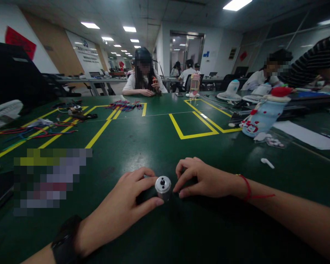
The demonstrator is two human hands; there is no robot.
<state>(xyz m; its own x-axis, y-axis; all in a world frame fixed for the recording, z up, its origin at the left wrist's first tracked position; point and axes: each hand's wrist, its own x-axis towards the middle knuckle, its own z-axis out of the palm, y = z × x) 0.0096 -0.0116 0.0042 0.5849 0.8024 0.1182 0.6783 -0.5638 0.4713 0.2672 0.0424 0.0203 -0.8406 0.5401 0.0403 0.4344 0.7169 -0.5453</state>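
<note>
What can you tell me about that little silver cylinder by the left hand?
The silver cylinder is short and round, with a shiny, metal-looking surface. Its pale, flat top shows a dark spot in the middle and two smaller ones on opposite sides of it. It is upright and seems to stand on the green table, though its base is hard to make out. The left hand's thumb and index finger hold it; the right hand is beside it, apart.

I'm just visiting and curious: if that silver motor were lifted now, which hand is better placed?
Probably the left hand: its thumb and fingers are around the near and left side of the silver motor. The right hand is close by, but its curled fingers are apart from it.
</note>
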